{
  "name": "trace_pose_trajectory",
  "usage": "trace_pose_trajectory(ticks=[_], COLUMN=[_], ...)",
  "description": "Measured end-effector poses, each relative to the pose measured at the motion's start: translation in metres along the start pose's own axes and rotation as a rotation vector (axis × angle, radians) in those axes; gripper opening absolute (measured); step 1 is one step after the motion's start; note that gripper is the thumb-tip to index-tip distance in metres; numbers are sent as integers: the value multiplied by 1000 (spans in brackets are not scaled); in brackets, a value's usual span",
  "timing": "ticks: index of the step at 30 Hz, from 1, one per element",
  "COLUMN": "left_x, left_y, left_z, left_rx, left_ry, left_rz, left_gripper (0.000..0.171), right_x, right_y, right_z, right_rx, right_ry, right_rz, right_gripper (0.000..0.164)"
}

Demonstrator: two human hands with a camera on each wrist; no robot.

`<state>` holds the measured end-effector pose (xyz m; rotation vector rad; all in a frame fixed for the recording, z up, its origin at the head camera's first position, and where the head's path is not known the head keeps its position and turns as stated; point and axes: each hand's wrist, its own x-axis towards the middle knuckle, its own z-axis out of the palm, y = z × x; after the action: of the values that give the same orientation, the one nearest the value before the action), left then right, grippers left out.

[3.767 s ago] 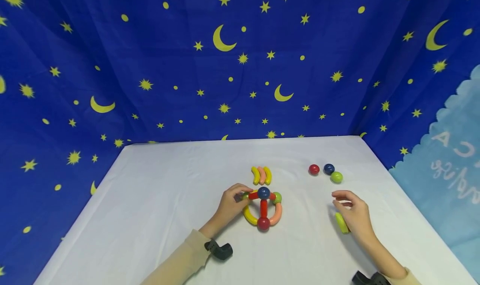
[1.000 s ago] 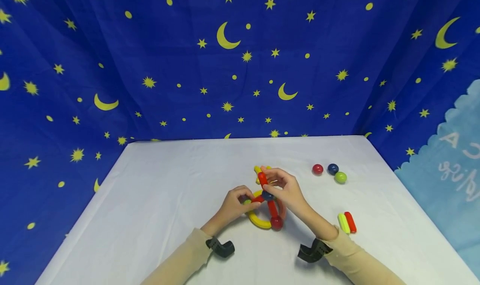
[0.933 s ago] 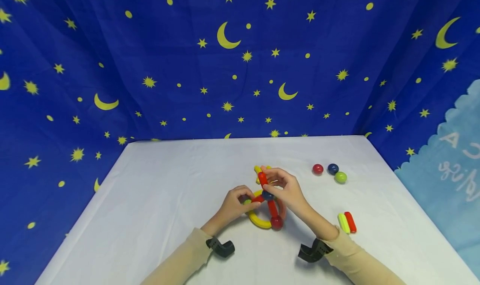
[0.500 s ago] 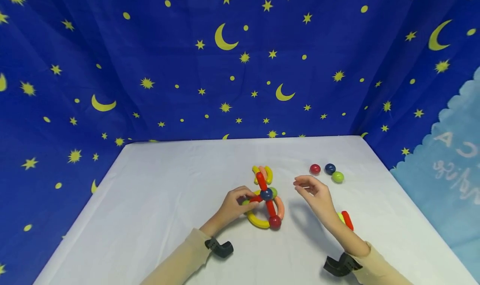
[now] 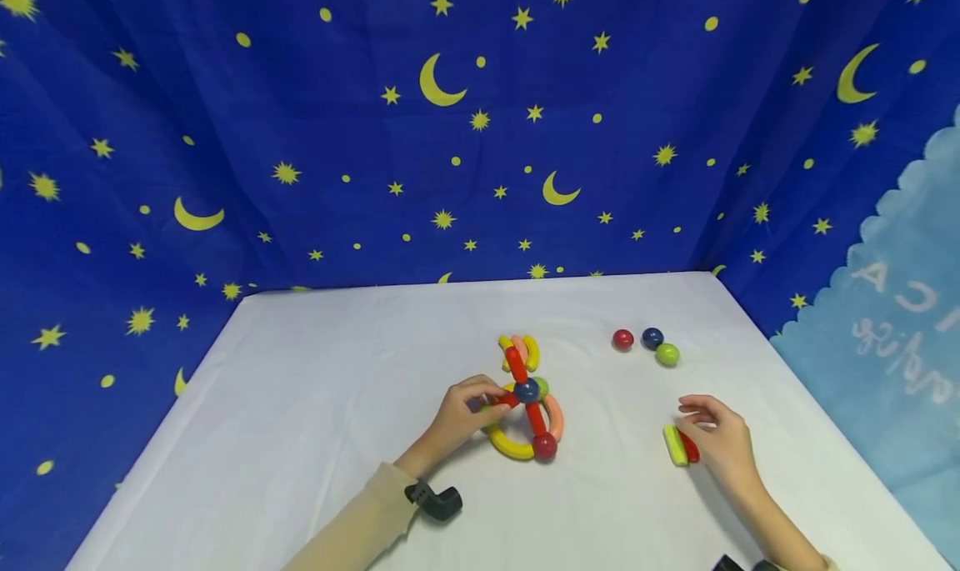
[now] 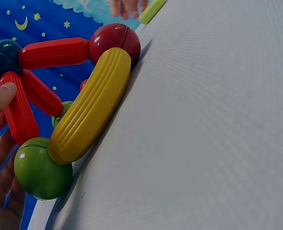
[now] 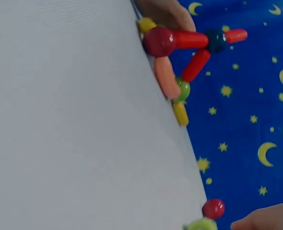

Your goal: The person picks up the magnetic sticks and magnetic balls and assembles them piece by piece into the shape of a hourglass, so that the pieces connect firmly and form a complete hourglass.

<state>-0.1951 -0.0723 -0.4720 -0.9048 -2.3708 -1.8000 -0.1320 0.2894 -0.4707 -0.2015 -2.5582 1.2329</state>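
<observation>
- One red rod [image 6: 20, 112]: pinched by left hand [image 5: 453, 413].
- Right hand [image 5: 726, 444], back at loose red bar [image 5: 689, 448]: grip cannot be told.
- Added rod [image 5: 516, 364] now stays on blue ball [image 5: 527, 390] untouched.

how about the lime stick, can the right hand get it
Likely yes: the lime stick lies uncovered, close by the right hand. A loose red stick beside it, on the hand's side, looks low enough to reach over.
</observation>
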Motion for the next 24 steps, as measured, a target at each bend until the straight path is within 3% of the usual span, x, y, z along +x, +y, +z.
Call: trace_pose_trajectory(ticks=[7, 12, 16, 24], left_x=[3, 2, 1, 2], left_y=[-29, -35, -34, -30], left_z=[4, 5, 5, 5], left_rx=[5, 1, -4, 3], left_ry=[17, 25, 23, 14], left_rz=[-27, -17, -18, -80], left_gripper=[17, 15, 15, 17], right_x=[-6, -5, -3, 10], right_y=[7, 9, 7, -22], right_z=[-6, -7, -7, -3], right_rx=[-139, -228, -200, -18], right_ry=[-53, -75, -60, 1], right_rz=[50, 71, 71, -31], right_gripper=[32, 34, 34, 33])
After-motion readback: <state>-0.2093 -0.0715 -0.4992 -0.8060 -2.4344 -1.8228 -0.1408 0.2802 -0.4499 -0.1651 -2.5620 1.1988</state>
